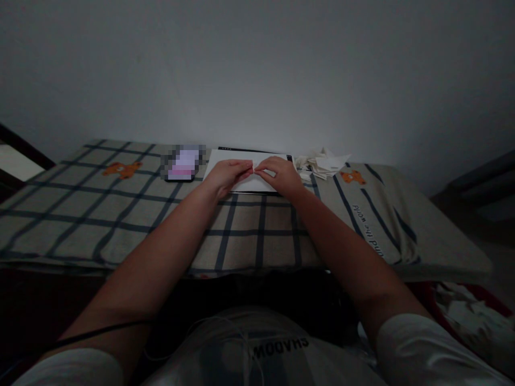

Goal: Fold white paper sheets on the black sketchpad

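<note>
Past my white shirt [257,348] I see my left hand [227,176] and right hand [281,176] meet fingertip to fingertip, pinching a small white paper [253,170] on the white sheet [225,161] on the checked cloth [120,209], a phone [183,163] just left, paper scraps [324,163] right.

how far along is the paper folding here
Done: a heap of folded white paper pieces lies at the right. In hand: left hand and right hand pinch a small white paper piece over a flat white sheet. How many pieces are left can't be told.
</note>
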